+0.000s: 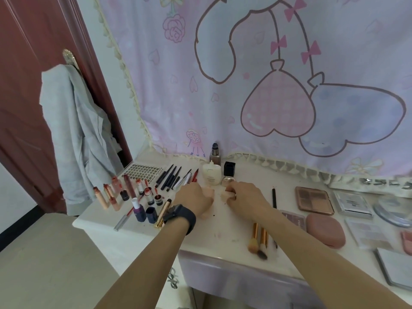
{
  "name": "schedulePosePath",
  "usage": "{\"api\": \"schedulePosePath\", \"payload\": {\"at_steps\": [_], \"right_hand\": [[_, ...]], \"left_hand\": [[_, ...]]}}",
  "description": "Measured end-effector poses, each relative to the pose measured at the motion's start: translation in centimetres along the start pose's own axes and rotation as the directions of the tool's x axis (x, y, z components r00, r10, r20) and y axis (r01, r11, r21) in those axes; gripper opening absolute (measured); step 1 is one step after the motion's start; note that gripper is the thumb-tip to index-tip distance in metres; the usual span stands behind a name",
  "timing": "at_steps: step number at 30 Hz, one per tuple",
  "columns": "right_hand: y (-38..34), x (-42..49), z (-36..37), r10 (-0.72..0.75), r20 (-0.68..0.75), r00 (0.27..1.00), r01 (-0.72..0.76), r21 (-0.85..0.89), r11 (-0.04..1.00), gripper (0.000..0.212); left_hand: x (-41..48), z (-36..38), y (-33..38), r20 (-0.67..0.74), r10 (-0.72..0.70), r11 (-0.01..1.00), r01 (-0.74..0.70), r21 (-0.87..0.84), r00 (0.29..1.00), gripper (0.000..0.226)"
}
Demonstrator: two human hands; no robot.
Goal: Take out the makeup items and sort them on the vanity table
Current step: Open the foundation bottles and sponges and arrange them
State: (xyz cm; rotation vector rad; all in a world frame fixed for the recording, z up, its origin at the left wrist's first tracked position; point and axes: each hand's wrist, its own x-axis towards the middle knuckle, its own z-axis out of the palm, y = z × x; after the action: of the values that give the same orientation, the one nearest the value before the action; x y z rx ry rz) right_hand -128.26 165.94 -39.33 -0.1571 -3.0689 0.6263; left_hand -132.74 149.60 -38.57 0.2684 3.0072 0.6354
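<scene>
— Where are the hands?
— Both are in the middle of the worktop [231, 228], close together. The left hand [194, 198] has a watch [180, 216] on its wrist.
— What is its grip doing?
— Its fingers bend down around a pink sponge [210, 195]. The sponge sits on the worktop.
— And the right hand [245, 197]?
— Its grip pinches a white sponge [224, 194], just beside the pink one.
— Where is the other makeup?
— It is all laid out. The lipsticks [116, 192] stand and lie in a bunch on the left. Behind them is a lash tray [142, 171], with the pencils [169, 177] in a row next to it.
— What is at the back?
— Three bottles [215, 172], right behind the hands. One has a black cap.
— And on the right?
— Two brushes [258, 239] lie near the front edge, under the right arm. Then come a brown palette [314, 200], a pink case [325, 229] and more flat boxes.
— What is on the wall?
— A big pink cloth [267, 74] with hearts. A grey shirt [75, 130] hangs on the door [26, 85].
</scene>
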Motion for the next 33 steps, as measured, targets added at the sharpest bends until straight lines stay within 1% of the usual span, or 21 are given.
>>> {"api": "schedulePosePath", "payload": {"at_steps": [4,8,10,12,14,17,20,22,24,28,31,33], "right_hand": [[0.1,-0.1,0.1,-0.005,-0.007,1.000,0.005,-0.001,1.000,0.034],[0.0,-0.4,-0.3,0.013,0.011,1.000,-0.014,0.035,0.999,0.041],[0.0,-1.3,-1.1,0.007,-0.007,1.000,-0.006,0.068,0.998,0.044],[0.1,-3.3,-1.9,-0.012,-0.078,0.997,0.024,0.150,0.988,0.043],[0.6,-6.2,-2.5,-0.018,-0.181,0.983,0.061,0.235,0.970,0.035],[2.0,-11.2,-2.8,0.017,-0.291,0.957,0.079,0.318,0.945,0.027],[3.7,-15.6,-2.4,0.053,-0.382,0.923,0.086,0.339,0.937,0.024],[5.1,-18.0,-1.6,0.082,-0.406,0.910,0.059,0.324,0.944,0.024],[6.8,-20.0,-0.4,0.106,-0.436,0.894,0.014,0.264,0.964,0.022],[10.3,-21.8,1.8,0.052,-0.550,0.833,-0.016,0.071,0.997,0.017],[11.6,-22.1,2.9,0.029,-0.604,0.797,-0.026,0.013,1.000,0.019],[12.0,-22.1,3.9,-0.011,-0.661,0.750,-0.011,-0.028,1.000,0.021]], "left_hand": [[-0.1,0.0,0.0,0.007,-0.003,1.000,0.003,0.004,1.000,0.039],[-0.3,0.1,0.1,0.012,0.013,1.000,-0.013,-0.005,1.000,0.036],[-0.4,0.1,-0.1,0.025,0.031,0.999,-0.030,-0.036,0.999,0.032],[-0.7,0.0,-0.6,0.018,0.041,0.997,-0.040,-0.058,0.999,0.043],[-1.1,-0.3,-1.0,-0.009,0.063,0.996,-0.064,-0.057,0.998,0.052],[-2.5,-0.4,-0.7,-0.062,0.108,0.989,-0.113,-0.094,0.992,0.046],[-4.7,0.1,0.2,-0.113,0.155,0.979,-0.168,-0.116,0.982,0.039],[-6.2,0.8,1.0,-0.125,0.187,0.968,-0.205,-0.144,0.974,0.035],[-7.7,1.7,2.0,-0.114,0.218,0.959,-0.234,-0.157,0.969,0.033],[-9.6,3.2,4.3,-0.076,0.260,0.949,-0.269,-0.161,0.963,0.033],[-9.9,3.9,5.8,0.001,0.243,0.961,-0.240,-0.134,0.970,0.036],[-9.6,4.3,6.6,0.062,0.201,0.977,-0.195,-0.088,0.978,0.039]]}}
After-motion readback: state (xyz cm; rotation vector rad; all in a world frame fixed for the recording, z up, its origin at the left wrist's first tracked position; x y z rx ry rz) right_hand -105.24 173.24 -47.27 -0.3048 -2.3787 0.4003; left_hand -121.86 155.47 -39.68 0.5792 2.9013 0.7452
